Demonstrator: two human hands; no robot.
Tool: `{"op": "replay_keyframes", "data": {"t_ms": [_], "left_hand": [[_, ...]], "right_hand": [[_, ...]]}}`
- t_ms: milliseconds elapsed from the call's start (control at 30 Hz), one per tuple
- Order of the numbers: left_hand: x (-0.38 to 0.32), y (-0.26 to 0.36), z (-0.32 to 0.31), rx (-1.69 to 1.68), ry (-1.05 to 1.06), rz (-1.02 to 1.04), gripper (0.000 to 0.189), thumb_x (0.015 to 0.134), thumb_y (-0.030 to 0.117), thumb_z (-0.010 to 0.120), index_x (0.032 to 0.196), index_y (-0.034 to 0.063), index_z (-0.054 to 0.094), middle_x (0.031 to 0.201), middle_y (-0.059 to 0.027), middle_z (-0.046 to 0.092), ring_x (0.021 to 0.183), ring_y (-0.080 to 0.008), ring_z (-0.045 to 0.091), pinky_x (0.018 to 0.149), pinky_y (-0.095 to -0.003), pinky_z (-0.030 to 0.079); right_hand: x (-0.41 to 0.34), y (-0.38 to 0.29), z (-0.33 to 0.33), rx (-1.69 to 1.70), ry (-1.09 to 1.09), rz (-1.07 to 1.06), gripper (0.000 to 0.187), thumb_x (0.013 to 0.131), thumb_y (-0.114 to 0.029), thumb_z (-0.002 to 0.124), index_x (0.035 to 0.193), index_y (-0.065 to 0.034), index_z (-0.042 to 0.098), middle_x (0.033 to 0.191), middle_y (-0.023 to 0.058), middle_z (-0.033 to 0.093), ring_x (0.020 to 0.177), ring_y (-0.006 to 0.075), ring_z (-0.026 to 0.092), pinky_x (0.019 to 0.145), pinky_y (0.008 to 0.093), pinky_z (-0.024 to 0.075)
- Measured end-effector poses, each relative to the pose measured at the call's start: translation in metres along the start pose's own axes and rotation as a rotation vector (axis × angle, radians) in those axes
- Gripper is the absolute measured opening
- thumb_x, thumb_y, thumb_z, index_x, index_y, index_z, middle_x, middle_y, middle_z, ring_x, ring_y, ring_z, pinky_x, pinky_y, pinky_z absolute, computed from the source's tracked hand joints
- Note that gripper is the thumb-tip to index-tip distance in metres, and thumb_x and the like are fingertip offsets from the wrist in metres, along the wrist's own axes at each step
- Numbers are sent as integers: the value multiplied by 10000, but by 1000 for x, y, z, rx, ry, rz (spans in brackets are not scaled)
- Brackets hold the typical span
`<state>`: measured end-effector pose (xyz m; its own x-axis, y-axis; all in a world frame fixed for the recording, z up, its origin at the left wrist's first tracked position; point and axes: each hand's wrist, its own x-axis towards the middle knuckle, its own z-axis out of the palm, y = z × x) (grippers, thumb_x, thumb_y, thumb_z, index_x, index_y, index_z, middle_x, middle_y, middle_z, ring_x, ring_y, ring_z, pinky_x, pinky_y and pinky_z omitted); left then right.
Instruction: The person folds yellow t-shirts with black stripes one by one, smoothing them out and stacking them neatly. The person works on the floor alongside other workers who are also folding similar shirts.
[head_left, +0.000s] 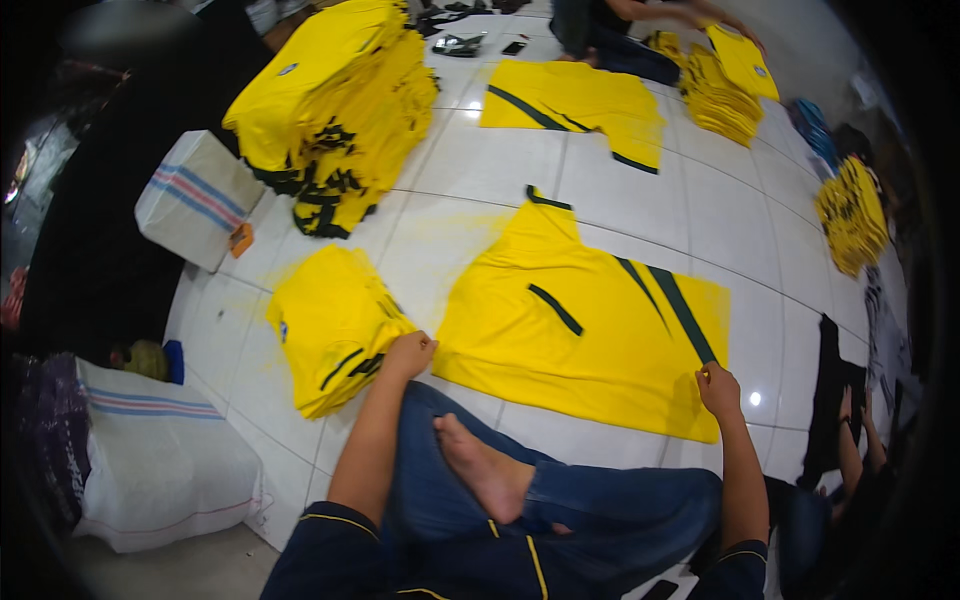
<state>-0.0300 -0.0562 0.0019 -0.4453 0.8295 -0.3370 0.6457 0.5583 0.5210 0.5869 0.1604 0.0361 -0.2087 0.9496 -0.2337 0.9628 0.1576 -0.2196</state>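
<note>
A yellow shirt (517, 337) with dark green stripes and sleeve cuff lies spread flat on the white tiled floor before my crossed legs. Its cuffed sleeve points away from me. My left hand (410, 354) pinches the shirt's left edge, close beside a stack of folded yellow shirts (330, 322). At the opposite side, the fingertips of my right hand (718, 388) close on the cloth near the lower end of a green stripe. My fingers hide the exact points of contact.
A tall pile of yellow shirts (322, 82) stands far left, near a striped white sack (191, 195) and an orange object (241, 240). Another sack (157, 457) sits left. Beyond lies a second spread shirt (570, 94); a person handles a shirt stack (716, 90). Another person's hands (855, 420) touch black cloth.
</note>
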Motion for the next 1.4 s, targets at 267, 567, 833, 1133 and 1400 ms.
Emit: {"op": "replay_keyframes", "data": {"t_ms": [267,567,833,1133,1400], "left_hand": [[-8,5,0,5,-604,128,345,890,362,633,935,44,758,909,-137,759,860,-294,716,777,-392,546],[10,3,9,189,-766,174,407,889,417,608,1034,75,776,1072,-156,751,991,-330,702,881,-415,534],[26,6,18,226,-722,133,441,870,395,613,1083,38,762,1092,-197,740,1024,-380,693,917,-451,533],[24,4,11,204,-394,166,333,831,267,732,1068,35,714,999,-183,743,992,-353,702,870,-430,551],[3,4,-8,-135,-485,-63,285,849,238,664,1039,32,712,1003,-197,747,836,-346,730,767,-427,574]], "right_hand": [[84,-242,55,207,-152,-388,381,872,-364,706,1048,-28,739,1058,193,730,1025,374,681,905,449,537],[140,-355,75,151,-568,-343,389,767,-252,730,1070,-11,692,972,180,726,867,309,703,779,396,551],[154,-331,77,221,-200,-268,544,846,-474,769,1180,-56,667,993,147,749,894,316,722,825,376,560],[135,-300,62,248,-463,-189,430,813,-351,808,1046,-13,682,847,73,698,771,193,661,738,324,531],[119,-295,61,210,-279,-313,438,873,-381,751,1126,-40,640,992,159,730,929,315,705,795,416,548]]}}
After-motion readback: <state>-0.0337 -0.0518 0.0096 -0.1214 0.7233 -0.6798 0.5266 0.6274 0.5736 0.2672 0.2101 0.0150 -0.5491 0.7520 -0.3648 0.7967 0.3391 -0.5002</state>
